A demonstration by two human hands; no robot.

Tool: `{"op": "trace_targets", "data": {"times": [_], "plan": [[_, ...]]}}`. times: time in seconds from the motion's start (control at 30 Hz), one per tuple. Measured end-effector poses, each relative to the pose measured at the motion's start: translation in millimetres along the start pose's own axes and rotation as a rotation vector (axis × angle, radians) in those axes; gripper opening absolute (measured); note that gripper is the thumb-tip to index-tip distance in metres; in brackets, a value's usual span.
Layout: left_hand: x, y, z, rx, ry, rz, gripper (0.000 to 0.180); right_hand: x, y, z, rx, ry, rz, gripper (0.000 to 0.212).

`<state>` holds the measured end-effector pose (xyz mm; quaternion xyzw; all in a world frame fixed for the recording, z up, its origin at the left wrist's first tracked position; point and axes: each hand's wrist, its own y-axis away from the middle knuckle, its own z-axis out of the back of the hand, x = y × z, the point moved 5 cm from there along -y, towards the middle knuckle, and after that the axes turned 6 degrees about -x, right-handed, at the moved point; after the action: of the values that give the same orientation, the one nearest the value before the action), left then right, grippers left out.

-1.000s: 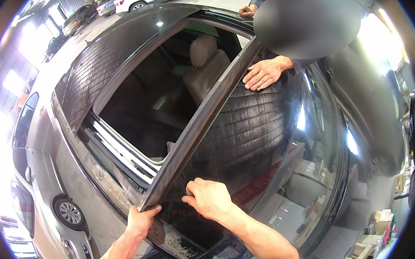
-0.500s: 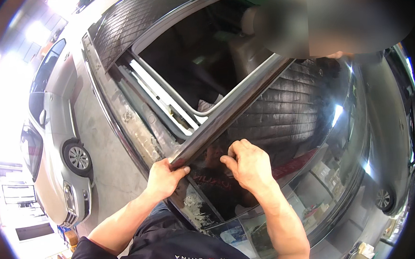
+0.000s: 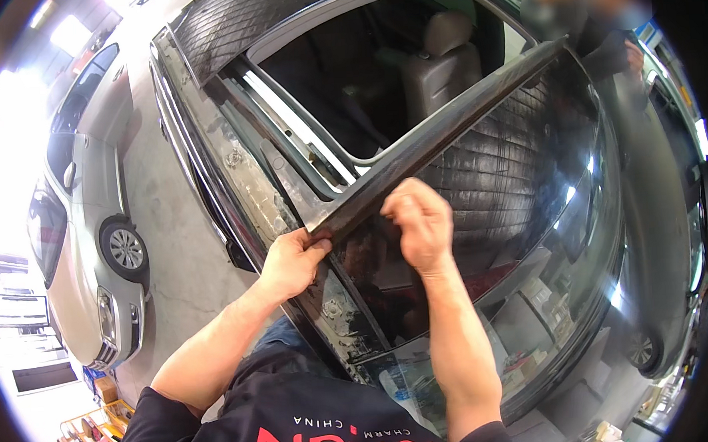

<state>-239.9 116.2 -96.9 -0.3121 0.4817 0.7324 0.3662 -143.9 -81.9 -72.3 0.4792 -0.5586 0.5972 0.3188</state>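
A long dark trim strip (image 3: 438, 140) lies slantwise along the near edge of the sunroof opening (image 3: 323, 86) of a black car. My left hand (image 3: 291, 264) grips the strip's near-left end, thumb on top and fingers underneath. Over the glossy black roof panel (image 3: 480, 190), just to the right of that end, hovers my right hand (image 3: 422, 221). Its fingers are curled in against the thumb and a little smeared by motion; whatever they may hold is hidden. Exposed roof rail metal (image 3: 248, 178) with rough residue runs beside the opening.
Past the strip's far end stands another person (image 3: 601, 52), partly blurred, with a hand showing. A silver car (image 3: 89, 203) is parked at left. Through the opening a seat (image 3: 442, 72) shows. An orange rack (image 3: 97, 430) with tools stands at lower left.
My right hand has moved upward, nearer the strip. My left hand keeps its grip on the strip's end. The view has shifted, and the other person now appears farther toward the upper right.
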Motion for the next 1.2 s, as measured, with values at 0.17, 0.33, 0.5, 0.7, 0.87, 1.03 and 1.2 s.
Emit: {"op": "trace_targets", "data": {"times": [0.17, 0.33, 0.5, 0.7, 0.87, 1.03, 1.2], "plan": [[13, -12, 10, 0.1, 0.212, 0.075, 0.019, 7, 76, -75, 0.512, 0.121, 0.015, 0.023], [-13, -6, 0, 0.015, -0.245, 0.012, 0.032, 36, 115, -53, 0.589, -0.179, -0.078, 0.013], [2, -4, 3, -0.132, -0.125, -0.008, 0.03, 34, 50, -5, 0.152, 0.18, -0.056, 0.016], [-12, -3, -4, -0.131, -0.134, -0.004, 0.026, 19, 62, -8, 0.14, 0.299, 0.128, 0.025], [3, -9, -4, -0.109, 0.01, -0.102, 0.024, 22, 64, -5, 0.109, 0.255, 0.132, 0.017], [0, 19, 6, -0.176, -0.119, -0.047, 0.021, 22, 66, -1, 0.098, 0.22, 0.122, 0.02], [-19, 49, 37, -0.262, -0.253, -0.335, 0.019, 20, 70, 4, 0.101, 0.173, 0.079, 0.022]]}}
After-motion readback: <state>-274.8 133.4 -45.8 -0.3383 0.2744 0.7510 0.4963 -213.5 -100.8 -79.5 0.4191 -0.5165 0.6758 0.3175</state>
